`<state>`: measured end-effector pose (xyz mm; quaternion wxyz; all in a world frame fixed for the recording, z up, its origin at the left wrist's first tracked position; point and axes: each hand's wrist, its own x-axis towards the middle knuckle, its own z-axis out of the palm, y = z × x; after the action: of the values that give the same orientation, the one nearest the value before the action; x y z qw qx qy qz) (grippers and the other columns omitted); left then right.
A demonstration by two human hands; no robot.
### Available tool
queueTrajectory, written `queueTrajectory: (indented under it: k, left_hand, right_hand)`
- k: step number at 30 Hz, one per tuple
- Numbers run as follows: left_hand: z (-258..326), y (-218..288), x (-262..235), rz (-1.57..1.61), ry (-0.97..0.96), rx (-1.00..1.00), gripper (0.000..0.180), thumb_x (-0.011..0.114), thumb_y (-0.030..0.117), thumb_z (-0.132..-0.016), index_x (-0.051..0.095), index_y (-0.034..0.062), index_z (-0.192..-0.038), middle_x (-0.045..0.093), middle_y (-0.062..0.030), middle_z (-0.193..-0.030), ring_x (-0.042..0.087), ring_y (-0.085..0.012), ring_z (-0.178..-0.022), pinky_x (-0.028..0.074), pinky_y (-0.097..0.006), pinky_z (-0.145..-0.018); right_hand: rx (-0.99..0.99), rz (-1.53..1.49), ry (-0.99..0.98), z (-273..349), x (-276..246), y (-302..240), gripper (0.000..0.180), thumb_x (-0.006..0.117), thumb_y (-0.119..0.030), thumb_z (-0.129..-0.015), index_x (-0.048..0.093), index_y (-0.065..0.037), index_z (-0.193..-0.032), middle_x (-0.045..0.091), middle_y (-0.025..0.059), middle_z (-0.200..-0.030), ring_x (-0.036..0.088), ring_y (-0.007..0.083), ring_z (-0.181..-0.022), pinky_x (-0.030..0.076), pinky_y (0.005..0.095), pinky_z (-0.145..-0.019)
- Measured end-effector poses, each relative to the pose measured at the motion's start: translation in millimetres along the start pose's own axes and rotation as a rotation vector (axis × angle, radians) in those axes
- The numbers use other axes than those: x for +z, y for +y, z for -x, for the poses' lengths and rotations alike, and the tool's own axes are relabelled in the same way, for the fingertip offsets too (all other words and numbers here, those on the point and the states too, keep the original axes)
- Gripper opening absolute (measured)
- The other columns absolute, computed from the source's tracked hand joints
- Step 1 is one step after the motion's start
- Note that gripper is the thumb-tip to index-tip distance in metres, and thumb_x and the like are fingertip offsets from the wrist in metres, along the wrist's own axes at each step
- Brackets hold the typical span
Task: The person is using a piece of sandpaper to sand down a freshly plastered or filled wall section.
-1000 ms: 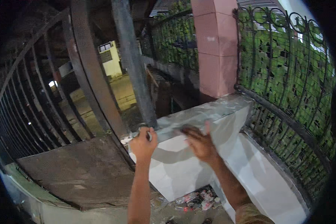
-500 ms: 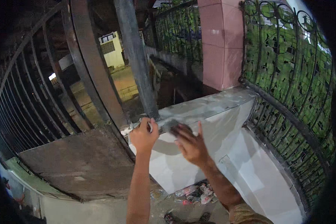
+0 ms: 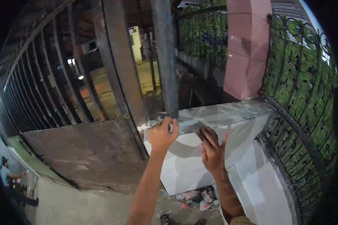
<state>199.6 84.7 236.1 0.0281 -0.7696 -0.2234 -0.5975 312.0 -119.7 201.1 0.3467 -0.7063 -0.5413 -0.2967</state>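
A low white wall (image 3: 187,157) carries a grey, smeared ledge (image 3: 221,115) on top. My left hand (image 3: 162,135) is closed at the ledge's front edge, just below the foot of a grey metal post (image 3: 166,63). Its fingers curl away from me, so what they grip, if anything, is hidden. To its right, my right hand (image 3: 213,152) presses a dark pad (image 3: 203,130) against the ledge's front edge. The fingers cover most of that pad and its exact kind cannot be made out.
A rusty gate (image 3: 86,157) with bars stands at left. A pink pillar (image 3: 248,48) rises from the ledge's far end, beside a black fence (image 3: 296,67) with green leaves. Litter (image 3: 199,198) lies at the wall's foot. Another person (image 3: 11,176) is at far left.
The whole scene has shifted right in view. My right hand with the dark pad is slightly farther right along the ledge. My left hand stays by the post's foot.
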Motion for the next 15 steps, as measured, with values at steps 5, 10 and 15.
queueTrajectory:
  k: [5,10,15]
  left_hand:
    - [-3,8,5,0.071,-0.006,-0.009,0.015,0.073,0.026,-0.089,0.063,0.0181,-0.08,0.057,-0.0024,-0.05,0.06,-0.0232,-0.042,0.047,-0.037,-0.042]
    - [-6,9,-4,0.066,-0.003,-0.025,0.018,0.073,0.025,-0.09,0.064,0.0159,-0.078,0.056,0.0004,-0.048,0.06,-0.0203,-0.041,0.047,-0.036,-0.042]
    - [-8,12,-5,0.087,-0.107,-0.159,0.017,0.072,0.026,-0.091,0.065,0.0151,-0.08,0.059,-0.0001,-0.051,0.062,-0.0216,-0.043,0.048,-0.037,-0.043]
  right_hand:
    - [0.244,0.051,0.042,-3,-18,50,0.043,0.041,-0.031,-0.111,0.059,-0.011,-0.144,0.059,0.0116,-0.147,0.048,0.0305,-0.144,0.002,0.0667,-0.125]
    - [0.373,0.158,0.083,3,-17,73,0.045,0.037,-0.03,-0.112,0.055,-0.007,-0.146,0.054,0.0122,-0.152,0.047,0.0319,-0.145,0.004,0.0638,-0.126]
    - [0.401,0.181,0.112,4,-8,69,0.043,0.039,-0.028,-0.112,0.057,-0.007,-0.144,0.053,0.0108,-0.153,0.045,0.03,-0.146,0.005,0.0651,-0.125]
